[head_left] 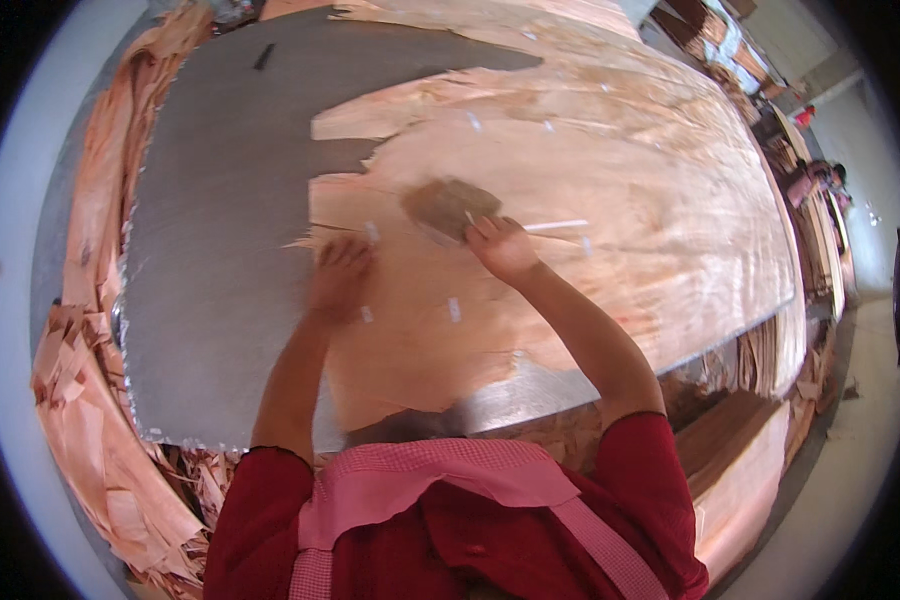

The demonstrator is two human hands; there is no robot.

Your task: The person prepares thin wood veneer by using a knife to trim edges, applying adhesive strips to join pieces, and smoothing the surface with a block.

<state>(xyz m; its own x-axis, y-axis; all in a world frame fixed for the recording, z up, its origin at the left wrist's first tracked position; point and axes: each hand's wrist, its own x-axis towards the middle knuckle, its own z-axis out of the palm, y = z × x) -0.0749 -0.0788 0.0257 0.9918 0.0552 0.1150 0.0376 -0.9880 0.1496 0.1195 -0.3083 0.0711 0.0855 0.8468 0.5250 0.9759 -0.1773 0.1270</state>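
Grip blurred (right hand [500, 248]), touching one brown piece [448, 205].

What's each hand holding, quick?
Left hand: blurred, over the wood sheet; open or closed can't be told.
Right hand: at the brown piece; grip can't be told.

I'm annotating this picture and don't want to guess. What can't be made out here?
All in the head view:
- Left hand: blurred; whether it grips anything is unclear.
- Brown piece by the right hand: blurred, partly covered by fingers; material unclear.
- Dark object: too small and blurred to identify.
- Grey tabletop: partly hidden beneath pale wood sheets.
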